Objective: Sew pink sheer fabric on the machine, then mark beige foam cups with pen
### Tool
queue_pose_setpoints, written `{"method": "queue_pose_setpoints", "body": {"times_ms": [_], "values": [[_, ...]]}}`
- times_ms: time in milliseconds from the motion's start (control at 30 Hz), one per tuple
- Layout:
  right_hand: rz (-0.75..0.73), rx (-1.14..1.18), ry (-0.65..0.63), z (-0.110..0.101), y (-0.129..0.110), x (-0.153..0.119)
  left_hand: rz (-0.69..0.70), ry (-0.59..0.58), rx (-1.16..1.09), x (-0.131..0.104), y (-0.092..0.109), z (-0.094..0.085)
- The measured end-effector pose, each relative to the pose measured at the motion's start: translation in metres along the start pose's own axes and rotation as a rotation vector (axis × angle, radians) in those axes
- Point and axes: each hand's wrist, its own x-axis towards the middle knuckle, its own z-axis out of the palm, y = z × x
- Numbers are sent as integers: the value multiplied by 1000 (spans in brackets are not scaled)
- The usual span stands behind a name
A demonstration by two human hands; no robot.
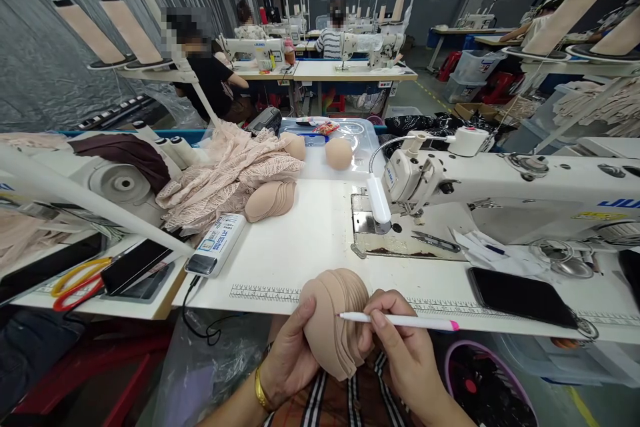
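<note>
My left hand (293,343) is closed round the left side of a fanned stack of beige bra cups (325,323), held just over the table's front edge. In my right hand (403,347) is a white marking pen (415,321) with a pink end, pinched between thumb and fingers. Its tip meets the face of the front cups, near a small dark mark. Some right-hand fingers rest against the stack's right edge. Another small pile of beige cups (270,201) lies farther back on the table, beside beige lace fabric (235,167).
A sewing machine (500,187) stands at right, with thread snips (436,241) by its needle plate. A black phone (523,297) lies near the front edge. Left are a white power bank (217,245) and scissors (80,283). A purple bin (487,380) sits below. Other people work beyond.
</note>
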Motion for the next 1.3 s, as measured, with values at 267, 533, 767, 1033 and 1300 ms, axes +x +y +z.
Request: {"method": "queue_pose_setpoints", "body": {"times_ms": [267,533,767,1033,1300], "values": [[-2,-58,-40,3,1,1,34,37,41,0,-1,4],[43,74,-17,0,1,2,6,26,16,1,0,-2],[12,-4,10,-2,2,-1,-3,-9,1,0,0,-2],[51,38,-41,2,2,1,-50,-105,2,-1,0,8],[43,115,-29,-2,4,-1,16,28,22,0,0,2]]}}
